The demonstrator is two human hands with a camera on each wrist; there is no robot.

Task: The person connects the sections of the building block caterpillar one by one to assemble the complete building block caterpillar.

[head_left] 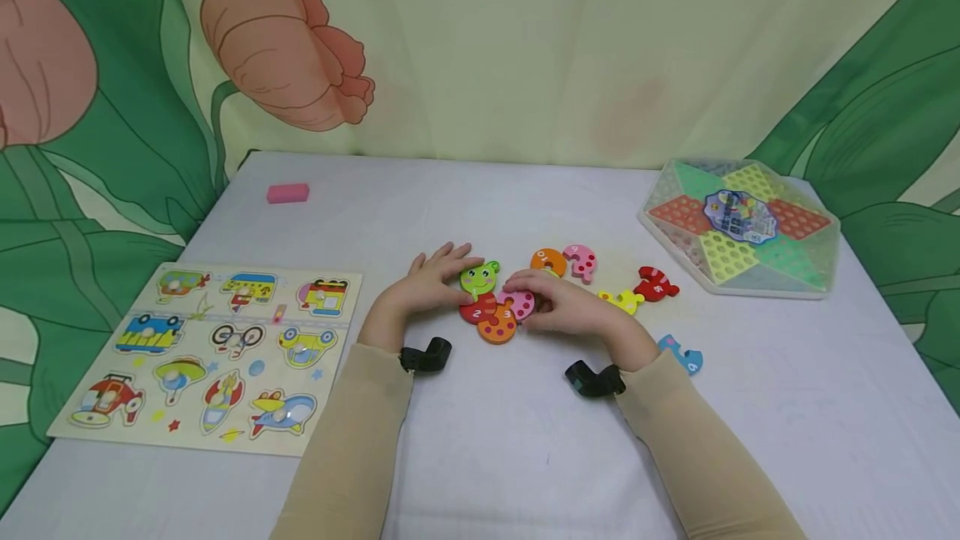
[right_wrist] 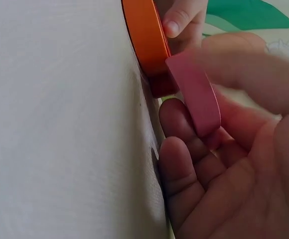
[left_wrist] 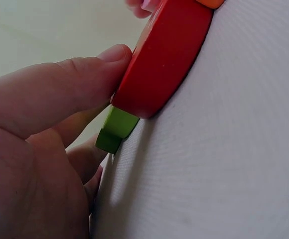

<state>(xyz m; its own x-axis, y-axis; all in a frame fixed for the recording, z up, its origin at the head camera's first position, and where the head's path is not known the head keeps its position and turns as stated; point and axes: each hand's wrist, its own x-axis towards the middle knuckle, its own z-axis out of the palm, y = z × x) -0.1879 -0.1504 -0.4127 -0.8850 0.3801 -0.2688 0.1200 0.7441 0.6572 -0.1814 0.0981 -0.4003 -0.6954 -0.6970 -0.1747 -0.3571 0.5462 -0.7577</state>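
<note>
My left hand [head_left: 431,283] lies with fingers spread at a green caterpillar-head puzzle piece [head_left: 478,280]. Its thumb touches the edge of a red piece numbered 2 [left_wrist: 172,59], just below the head. An orange spotted piece [head_left: 497,327] adjoins the red one. From the other side, my right hand [head_left: 566,307] pinches a pink spotted puzzle piece [right_wrist: 197,94] between thumb and fingers. That piece stands tilted against the orange piece [right_wrist: 145,37] in the right wrist view. My right index finger partly covers it in the head view.
Loose pieces lie around my right hand: orange [head_left: 550,260], pink [head_left: 580,262], yellow [head_left: 622,300], red [head_left: 655,284] and blue [head_left: 681,354]. A vehicle puzzle board [head_left: 150,432] is at left, a pink block [head_left: 288,193] behind it. A hexagonal plastic box [head_left: 750,223] stands back right.
</note>
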